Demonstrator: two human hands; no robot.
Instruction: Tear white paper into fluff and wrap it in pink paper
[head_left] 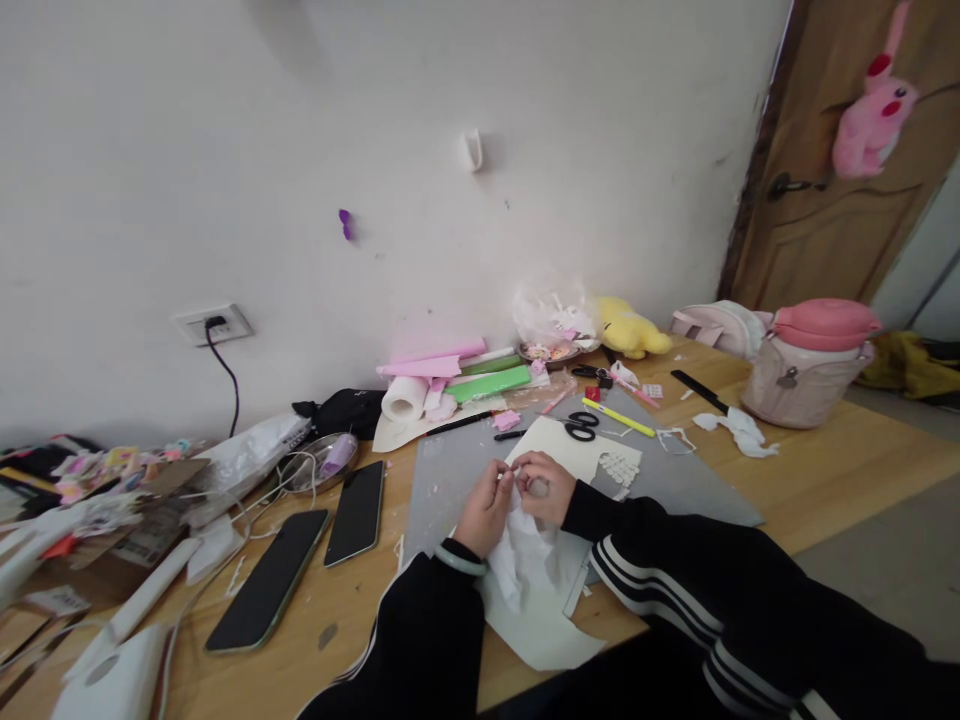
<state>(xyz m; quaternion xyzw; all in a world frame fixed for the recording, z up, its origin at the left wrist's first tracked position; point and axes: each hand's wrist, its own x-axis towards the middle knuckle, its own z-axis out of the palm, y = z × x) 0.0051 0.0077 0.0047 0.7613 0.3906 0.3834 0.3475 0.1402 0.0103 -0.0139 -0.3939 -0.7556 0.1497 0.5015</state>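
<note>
Crumpled white tissue (517,560) spreads toward six o'clock from left hand (484,512) and right hand (550,490), turned inward, pinching it.

left hand (486,508) and right hand (547,488) at crumpled white sheet (519,560) (perhaps tissue), scissors (580,433) beyond

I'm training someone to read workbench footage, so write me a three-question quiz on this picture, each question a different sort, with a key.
1. True or false: the left hand and right hand are close together at the crumpled white sheet.
2. Which hangs in front of the wooden door? A) yellow marker B) pink plush toy C) black-handled scissors
3. How many smartphones lie to the left of the gray mat?

Key: 1. True. 2. B. 3. Two.
</note>
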